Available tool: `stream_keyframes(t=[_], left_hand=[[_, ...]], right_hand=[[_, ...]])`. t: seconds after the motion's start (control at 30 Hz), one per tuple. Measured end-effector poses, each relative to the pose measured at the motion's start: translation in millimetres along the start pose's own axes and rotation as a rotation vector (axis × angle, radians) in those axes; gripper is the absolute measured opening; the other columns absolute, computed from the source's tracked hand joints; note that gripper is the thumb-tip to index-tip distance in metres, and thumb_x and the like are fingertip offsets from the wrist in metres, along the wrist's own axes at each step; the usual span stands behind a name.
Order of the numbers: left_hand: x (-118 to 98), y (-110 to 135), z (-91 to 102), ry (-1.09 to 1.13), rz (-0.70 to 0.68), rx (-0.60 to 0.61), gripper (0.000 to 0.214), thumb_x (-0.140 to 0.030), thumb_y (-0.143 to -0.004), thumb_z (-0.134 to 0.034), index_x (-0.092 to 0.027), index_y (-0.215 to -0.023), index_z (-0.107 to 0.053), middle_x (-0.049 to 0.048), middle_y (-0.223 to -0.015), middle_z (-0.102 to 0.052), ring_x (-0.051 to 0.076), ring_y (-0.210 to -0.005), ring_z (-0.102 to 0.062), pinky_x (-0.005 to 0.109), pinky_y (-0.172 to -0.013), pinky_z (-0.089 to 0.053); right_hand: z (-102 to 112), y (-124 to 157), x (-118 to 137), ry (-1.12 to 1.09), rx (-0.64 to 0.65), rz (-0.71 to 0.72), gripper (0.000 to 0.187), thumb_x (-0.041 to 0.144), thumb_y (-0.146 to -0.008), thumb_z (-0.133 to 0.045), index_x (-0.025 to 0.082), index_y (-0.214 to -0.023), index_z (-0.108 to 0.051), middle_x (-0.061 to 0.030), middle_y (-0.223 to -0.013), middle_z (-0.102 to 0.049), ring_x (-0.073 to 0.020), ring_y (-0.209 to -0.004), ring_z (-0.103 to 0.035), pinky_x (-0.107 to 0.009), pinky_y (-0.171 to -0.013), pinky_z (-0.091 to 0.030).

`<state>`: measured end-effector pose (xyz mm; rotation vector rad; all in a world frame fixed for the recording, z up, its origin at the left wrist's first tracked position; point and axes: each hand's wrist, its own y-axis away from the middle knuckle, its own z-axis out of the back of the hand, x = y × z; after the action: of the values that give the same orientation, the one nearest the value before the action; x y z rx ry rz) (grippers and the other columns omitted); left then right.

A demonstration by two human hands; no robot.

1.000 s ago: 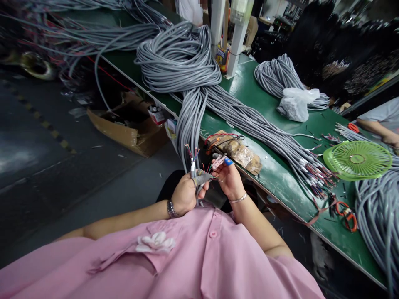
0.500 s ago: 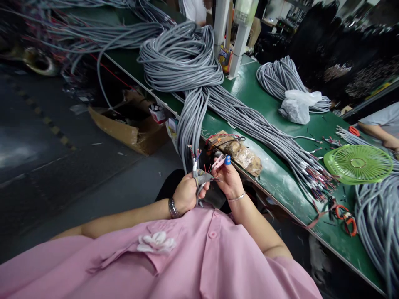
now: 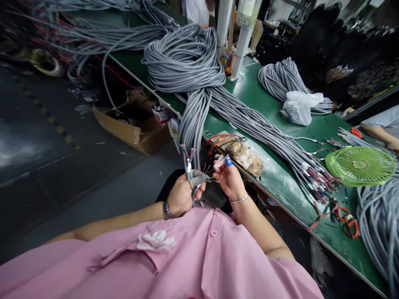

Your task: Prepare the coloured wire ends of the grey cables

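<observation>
My left hand [image 3: 181,195], with a grey cover on its thumb, is closed round grey cables [image 3: 197,120] just in front of my shirt. Above the fist, one cable's thin coloured wires [image 3: 188,153] fan out past a white band. More fine wires [image 3: 208,173] spread from the thumb tip toward the other hand. My right hand [image 3: 230,180], a blue cover on one fingertip, pinches a small pink tool [image 3: 219,162] whose exact kind I cannot make out. Its lower fingers are close to the wire ends; contact is unclear.
Coiled grey cables [image 3: 183,58] lie on the green table [image 3: 280,187]. A taped wooden block [image 3: 241,153] sits at its edge. Rightward are a green fan [image 3: 360,165], orange-handled scissors [image 3: 348,222] and a co-worker's arm [image 3: 378,135]. A cardboard box [image 3: 134,133] stands on the floor.
My left hand has shifted slightly left with the cables, widening the space between my hands. The wires at its thumb are more spread, and the pink tool has turned a little.
</observation>
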<state>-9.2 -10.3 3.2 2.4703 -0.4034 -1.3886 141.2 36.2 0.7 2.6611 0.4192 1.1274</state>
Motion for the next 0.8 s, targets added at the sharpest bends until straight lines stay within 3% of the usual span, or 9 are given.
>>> stream_keyframes(t=[0.43, 0.63, 0.7, 0.8], left_hand=[[-2, -7, -15.0, 0.025, 0.029, 0.017, 0.017, -0.027, -0.073, -0.067, -0.017, -0.072, -0.054, -0.0027, -0.052, -0.058, 0.007, -0.033, -0.043, 0.018, -0.032, -0.026], [-3, -7, -16.1, 0.063, 0.024, 0.025, 0.019, -0.028, -0.071, -0.069, -0.016, -0.072, -0.054, -0.0031, -0.052, -0.057, 0.006, -0.034, -0.043, 0.018, -0.032, -0.026], [-3, -7, -16.5, 0.059, 0.027, 0.028, 0.021, -0.029, -0.071, -0.07, -0.017, -0.072, -0.054, -0.0034, -0.052, -0.057, 0.006, -0.033, -0.043, 0.018, -0.032, -0.025], [-4, -6, -17.8, 0.044, 0.028, 0.023, 0.022, -0.03, -0.071, -0.07, -0.017, -0.072, -0.053, -0.0033, -0.052, -0.058, 0.006, -0.033, -0.043, 0.018, -0.031, -0.025]], right_hand=[[1, 1, -1, 0.013, -0.003, 0.071, 0.026, 0.042, -0.078, -0.07, 0.019, -0.087, -0.065, 0.0009, -0.076, -0.062, -0.0087, -0.061, -0.052, -0.02, -0.054, -0.044], [11, -5, -12, 0.326, -0.205, 0.407, 0.032, 0.047, -0.08, -0.067, 0.018, -0.069, -0.06, 0.0028, -0.062, -0.057, -0.0076, -0.053, -0.045, -0.021, -0.054, -0.038], [12, -8, -14, 0.325, -0.186, 0.383, 0.037, 0.054, -0.08, -0.063, 0.018, -0.071, -0.062, 0.0013, -0.064, -0.06, -0.0086, -0.054, -0.047, -0.022, -0.055, -0.04], [9, -11, -13, 0.164, -0.069, 0.185, 0.043, 0.061, -0.078, -0.062, 0.019, -0.082, -0.065, -0.001, -0.073, -0.065, -0.0112, -0.059, -0.054, -0.024, -0.056, -0.043]])
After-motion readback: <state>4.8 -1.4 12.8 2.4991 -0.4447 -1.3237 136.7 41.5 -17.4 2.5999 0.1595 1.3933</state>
